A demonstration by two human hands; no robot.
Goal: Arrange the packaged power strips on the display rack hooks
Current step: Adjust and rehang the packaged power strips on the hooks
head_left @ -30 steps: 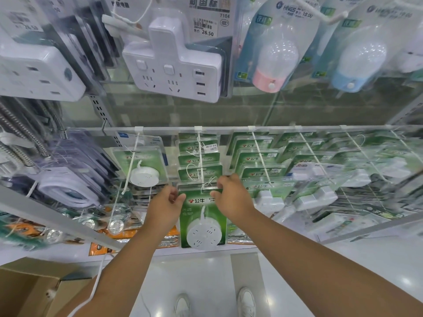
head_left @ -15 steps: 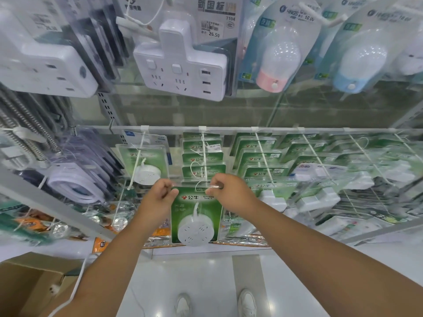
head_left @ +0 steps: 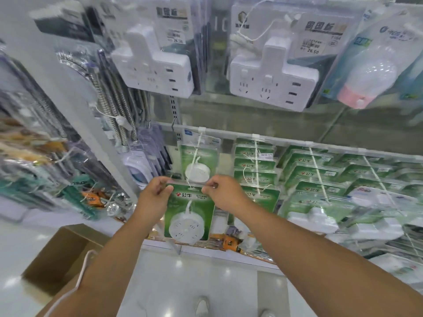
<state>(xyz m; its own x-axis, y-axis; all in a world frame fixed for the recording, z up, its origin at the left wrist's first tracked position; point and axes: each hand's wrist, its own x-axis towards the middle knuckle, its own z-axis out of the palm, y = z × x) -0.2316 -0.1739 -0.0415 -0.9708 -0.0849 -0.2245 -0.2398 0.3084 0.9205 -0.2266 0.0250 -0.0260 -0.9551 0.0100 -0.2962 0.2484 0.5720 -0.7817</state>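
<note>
Left hand (head_left: 155, 197) and right hand (head_left: 225, 193) each pinch a top corner of the green pack (head_left: 188, 213), just below the hook (head_left: 194, 163). Risk: hang hole misses the hook tip; pack drops, judged.

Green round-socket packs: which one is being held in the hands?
The front pack, pinched at its top corners by the left hand and right hand; the other hangs behind.

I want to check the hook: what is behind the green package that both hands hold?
Behind the green package, another round-socket package hangs on the same white hook. Its lower edge, and anything beneath it, is covered.
</note>
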